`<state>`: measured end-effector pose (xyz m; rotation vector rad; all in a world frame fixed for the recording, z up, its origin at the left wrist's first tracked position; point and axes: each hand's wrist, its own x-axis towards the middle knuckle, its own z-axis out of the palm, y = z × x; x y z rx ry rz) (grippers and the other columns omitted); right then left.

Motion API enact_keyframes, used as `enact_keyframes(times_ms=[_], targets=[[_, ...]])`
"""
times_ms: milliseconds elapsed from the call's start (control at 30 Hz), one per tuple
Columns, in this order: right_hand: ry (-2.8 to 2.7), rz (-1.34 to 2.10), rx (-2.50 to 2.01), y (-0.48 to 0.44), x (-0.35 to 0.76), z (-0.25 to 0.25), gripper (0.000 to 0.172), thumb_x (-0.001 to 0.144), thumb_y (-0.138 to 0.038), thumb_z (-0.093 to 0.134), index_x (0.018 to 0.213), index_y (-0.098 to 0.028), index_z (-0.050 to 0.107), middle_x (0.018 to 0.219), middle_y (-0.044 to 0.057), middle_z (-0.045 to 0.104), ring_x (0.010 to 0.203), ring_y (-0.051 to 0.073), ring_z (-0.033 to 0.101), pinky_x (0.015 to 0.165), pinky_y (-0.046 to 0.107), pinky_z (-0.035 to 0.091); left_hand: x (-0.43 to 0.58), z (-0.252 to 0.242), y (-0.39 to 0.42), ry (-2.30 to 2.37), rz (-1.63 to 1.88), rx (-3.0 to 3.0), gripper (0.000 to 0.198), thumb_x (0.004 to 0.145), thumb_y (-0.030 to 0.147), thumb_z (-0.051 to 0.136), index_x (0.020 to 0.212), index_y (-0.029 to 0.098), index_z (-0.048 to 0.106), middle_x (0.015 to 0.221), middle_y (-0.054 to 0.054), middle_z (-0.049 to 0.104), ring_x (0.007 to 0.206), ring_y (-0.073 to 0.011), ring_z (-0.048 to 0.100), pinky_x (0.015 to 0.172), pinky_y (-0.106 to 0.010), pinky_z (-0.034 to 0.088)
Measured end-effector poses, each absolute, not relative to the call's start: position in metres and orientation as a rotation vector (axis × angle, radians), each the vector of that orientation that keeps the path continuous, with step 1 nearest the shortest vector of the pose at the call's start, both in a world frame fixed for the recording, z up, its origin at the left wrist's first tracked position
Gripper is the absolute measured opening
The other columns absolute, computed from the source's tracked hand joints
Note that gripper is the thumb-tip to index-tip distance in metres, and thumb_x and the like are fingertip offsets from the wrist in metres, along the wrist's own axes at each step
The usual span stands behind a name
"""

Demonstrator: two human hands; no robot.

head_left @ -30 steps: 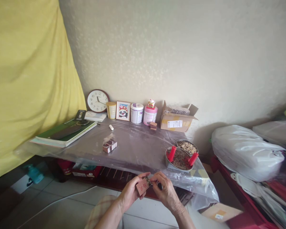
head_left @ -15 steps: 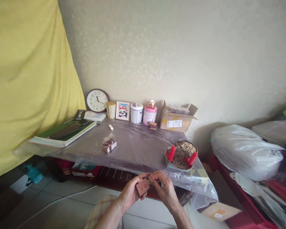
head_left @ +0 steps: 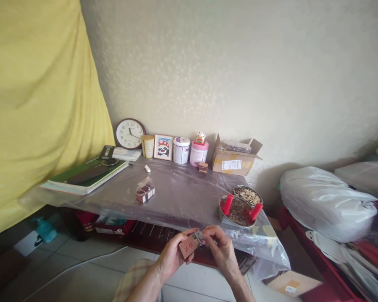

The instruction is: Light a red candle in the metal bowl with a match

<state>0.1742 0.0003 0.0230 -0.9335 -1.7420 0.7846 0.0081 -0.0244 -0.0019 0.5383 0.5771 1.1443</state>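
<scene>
My left hand (head_left: 172, 255) grips a small tan matchbox (head_left: 189, 246) with red characters on its face, held in front of the table's near edge. My right hand (head_left: 219, 247) pinches at the box's open end, fingertips on what looks like its inner drawer or a match; the detail is too small to tell. Just beyond my hands, on the table, stands a metal dish (head_left: 237, 212) of dark spent bits with two red candles (head_left: 227, 204) in it, and behind it a second dish of matchsticks (head_left: 247, 194).
A low table (head_left: 179, 188) covered in clear plastic holds a pack of matchboxes (head_left: 145, 193), books at the left, a clock (head_left: 129, 133), tins, a framed picture and a cardboard box (head_left: 234, 158) along the wall. White bags (head_left: 326, 201) lie at the right, a yellow curtain at the left.
My right hand's fingers have shifted slightly at the box's open end. The view has moved a little; everything on the table stays put.
</scene>
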Motion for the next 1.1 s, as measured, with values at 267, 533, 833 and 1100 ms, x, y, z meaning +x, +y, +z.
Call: enact_keyframes(times_ms=[267, 533, 833, 1100], targets=[[-1.491, 0.975, -0.902, 0.003, 0.172, 0.016, 0.023, 0.082, -0.041, 0.062, 0.085, -0.018, 0.061, 0.085, 0.006, 0.068, 0.076, 0.018, 0.067, 0.073, 0.027, 0.054, 0.011, 0.004, -0.023, 0.595, 1.282, 0.484, 0.037, 0.084, 0.032, 0.044, 0.112, 0.011, 0.058, 0.076, -0.007, 0.066, 0.043, -0.0098, 0.046, 0.044, -0.026, 0.027], [-1.952, 0.394, -0.949, -0.013, 0.160, 0.015, 0.020, 0.086, -0.034, 0.056, 0.102, -0.022, 0.058, 0.096, 0.004, 0.066, 0.090, 0.018, 0.064, 0.080, 0.025, 0.052, 0.013, 0.005, -0.024, 0.657, 1.382, 0.459, 0.024, 0.080, 0.037, 0.052, 0.090, 0.017, 0.063, 0.067, -0.002, 0.064, 0.046, -0.0102, 0.045, 0.044, -0.025, 0.028], [-2.158, 0.115, -0.830, -0.015, 0.148, 0.004, 0.041, 0.085, -0.043, 0.057, 0.119, -0.022, 0.048, 0.108, 0.008, 0.063, 0.098, 0.023, 0.063, 0.082, 0.031, 0.054, 0.011, 0.003, -0.023, 0.719, 1.440, 0.407, 0.018, 0.076, 0.037, 0.059, 0.073, 0.019, 0.061, 0.066, 0.001, 0.060, 0.059, -0.0127, 0.051, 0.057, -0.025, 0.037], [-2.110, 0.070, -0.859, -0.013, 0.149, 0.000, 0.048, 0.080, -0.042, 0.064, 0.120, -0.021, 0.049, 0.107, 0.008, 0.065, 0.095, 0.024, 0.064, 0.080, 0.030, 0.054, 0.015, 0.005, -0.027, 0.791, 1.412, 0.640, 0.027, 0.082, 0.045, 0.051, 0.084, 0.021, 0.062, 0.080, -0.001, 0.060, 0.066, -0.0152, 0.050, 0.064, -0.030, 0.040]])
